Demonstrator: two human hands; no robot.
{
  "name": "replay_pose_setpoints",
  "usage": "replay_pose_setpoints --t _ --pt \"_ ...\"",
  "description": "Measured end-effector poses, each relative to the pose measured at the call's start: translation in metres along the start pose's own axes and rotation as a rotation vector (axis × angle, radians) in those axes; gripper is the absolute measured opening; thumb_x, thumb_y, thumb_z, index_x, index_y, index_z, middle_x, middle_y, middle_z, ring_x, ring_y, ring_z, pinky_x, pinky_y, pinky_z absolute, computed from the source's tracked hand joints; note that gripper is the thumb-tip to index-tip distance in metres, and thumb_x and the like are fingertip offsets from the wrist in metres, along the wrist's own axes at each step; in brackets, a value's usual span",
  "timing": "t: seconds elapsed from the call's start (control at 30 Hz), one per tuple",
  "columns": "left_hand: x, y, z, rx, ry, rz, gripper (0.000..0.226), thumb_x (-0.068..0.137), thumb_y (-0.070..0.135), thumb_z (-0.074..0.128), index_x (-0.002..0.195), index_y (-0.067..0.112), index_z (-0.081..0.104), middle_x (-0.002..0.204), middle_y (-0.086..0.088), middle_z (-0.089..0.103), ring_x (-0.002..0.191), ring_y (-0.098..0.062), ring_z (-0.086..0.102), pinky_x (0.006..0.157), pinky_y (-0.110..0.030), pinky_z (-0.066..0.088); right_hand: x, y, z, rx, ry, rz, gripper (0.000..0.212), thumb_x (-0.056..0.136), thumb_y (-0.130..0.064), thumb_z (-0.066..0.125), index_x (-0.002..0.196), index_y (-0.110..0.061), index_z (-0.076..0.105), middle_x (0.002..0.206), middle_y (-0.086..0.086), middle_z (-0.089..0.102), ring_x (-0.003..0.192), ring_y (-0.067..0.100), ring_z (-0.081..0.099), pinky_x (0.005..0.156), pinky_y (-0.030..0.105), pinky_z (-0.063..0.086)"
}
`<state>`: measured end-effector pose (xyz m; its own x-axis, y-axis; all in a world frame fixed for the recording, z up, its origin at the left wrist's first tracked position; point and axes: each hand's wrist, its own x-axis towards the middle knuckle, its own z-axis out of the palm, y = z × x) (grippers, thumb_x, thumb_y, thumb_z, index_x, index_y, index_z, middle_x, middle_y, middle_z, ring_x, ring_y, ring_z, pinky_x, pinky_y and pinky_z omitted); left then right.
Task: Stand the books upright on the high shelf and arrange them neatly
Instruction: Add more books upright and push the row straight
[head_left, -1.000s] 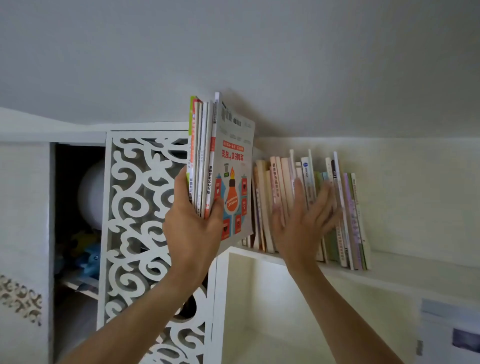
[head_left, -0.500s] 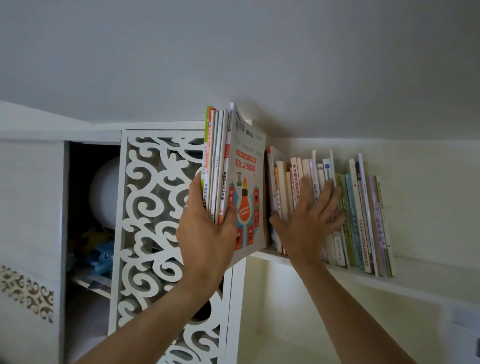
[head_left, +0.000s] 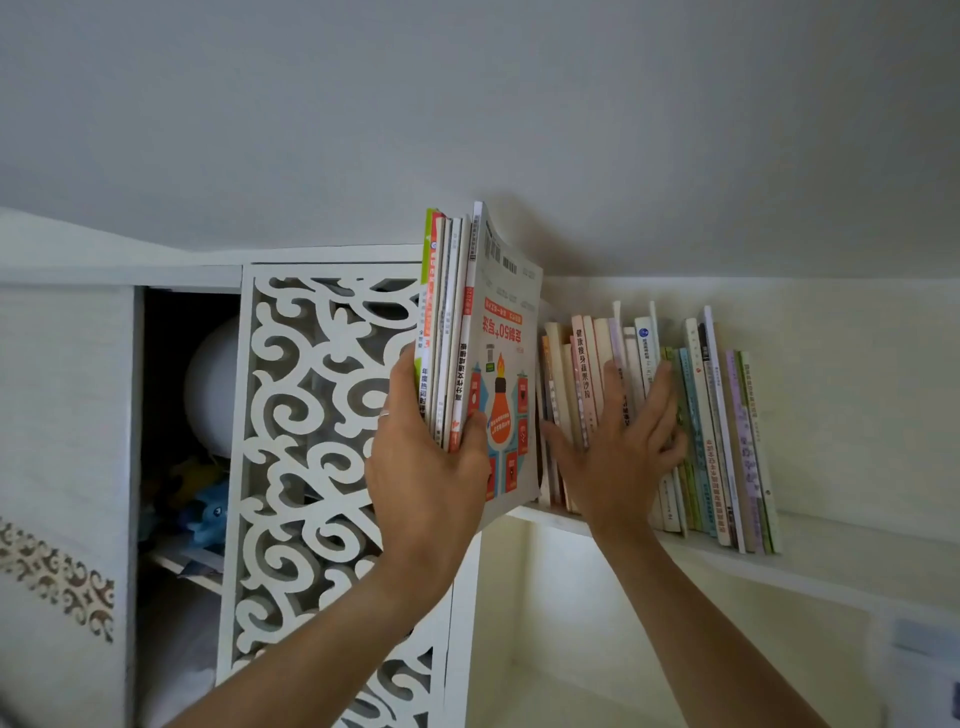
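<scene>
L hand (head_left: 423, 478) grips stack of books (head_left: 457, 332) upright, thumb on front cover w/ orange bulb graphic, held at left end of high shelf (head_left: 810, 558). R hand (head_left: 626, 452) flat, fingers spread, pressing spines of book row (head_left: 675, 415) standing on shelf, leaning slightly. Fretwork cabinet door (head_left: 311, 441) to left.

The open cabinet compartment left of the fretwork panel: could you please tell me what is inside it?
Inside the compartment sit a white rounded object and, below, a blue toy. The fretwork panel and shadow hide the rest.
</scene>
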<state>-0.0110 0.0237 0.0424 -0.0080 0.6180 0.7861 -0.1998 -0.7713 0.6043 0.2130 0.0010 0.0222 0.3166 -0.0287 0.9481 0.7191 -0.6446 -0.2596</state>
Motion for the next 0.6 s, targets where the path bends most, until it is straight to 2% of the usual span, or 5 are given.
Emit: replay_pose_setpoints --t 0.1,0.2,0.37,0.43,0.6 --pt "0.000 0.001 -0.001 -0.001 0.012 -0.007 0.061 0.090 0.019 0.073 0.139 0.041 0.042 0.116 0.018 0.066 0.102 -0.007 0.070 0.077 -0.044 0.064 0.000 0.001 -0.001 -0.004 -0.009 0.000 0.102 0.085 -0.087 0.045 0.164 -0.028 0.017 0.171 0.019 0.001 0.157 0.038 0.010 0.114 0.057 0.023" --pt "0.000 0.002 -0.003 -0.009 0.021 -0.015 0.065 0.091 0.018 0.073 0.144 0.039 0.041 0.117 0.018 0.068 0.103 -0.006 0.070 0.078 -0.043 0.064 0.004 -0.002 -0.002 -0.020 0.002 -0.018 0.096 0.088 -0.076 0.053 0.164 -0.029 0.018 0.171 0.020 0.003 0.155 0.040 0.012 0.112 0.059 0.026" --pt "-0.003 0.010 -0.005 -0.042 0.027 -0.013 0.063 0.091 0.019 0.074 0.141 0.041 0.043 0.116 0.019 0.068 0.102 -0.005 0.071 0.078 -0.040 0.064 0.008 -0.014 0.003 -0.014 -0.060 0.024 0.114 0.076 -0.073 0.067 0.165 -0.027 0.011 0.171 0.020 -0.006 0.158 0.041 -0.002 0.118 0.069 0.014" --pt "-0.005 0.014 -0.002 -0.045 0.023 0.000 0.061 0.091 0.019 0.075 0.140 0.039 0.044 0.117 0.019 0.068 0.103 -0.004 0.070 0.078 -0.038 0.065 0.010 -0.012 0.002 -0.025 -0.063 0.041 0.114 0.078 -0.075 0.063 0.165 -0.027 0.007 0.171 0.019 -0.009 0.158 0.040 -0.004 0.117 0.069 0.016" --pt "-0.012 0.023 0.009 0.005 0.003 0.047 0.066 0.091 0.020 0.074 0.144 0.039 0.041 0.119 0.018 0.066 0.106 -0.004 0.068 0.081 -0.038 0.064 0.009 -0.001 -0.001 -0.061 -0.036 0.025 0.095 0.091 -0.079 0.041 0.165 -0.029 0.009 0.171 0.019 -0.006 0.158 0.039 0.000 0.115 0.066 0.023"
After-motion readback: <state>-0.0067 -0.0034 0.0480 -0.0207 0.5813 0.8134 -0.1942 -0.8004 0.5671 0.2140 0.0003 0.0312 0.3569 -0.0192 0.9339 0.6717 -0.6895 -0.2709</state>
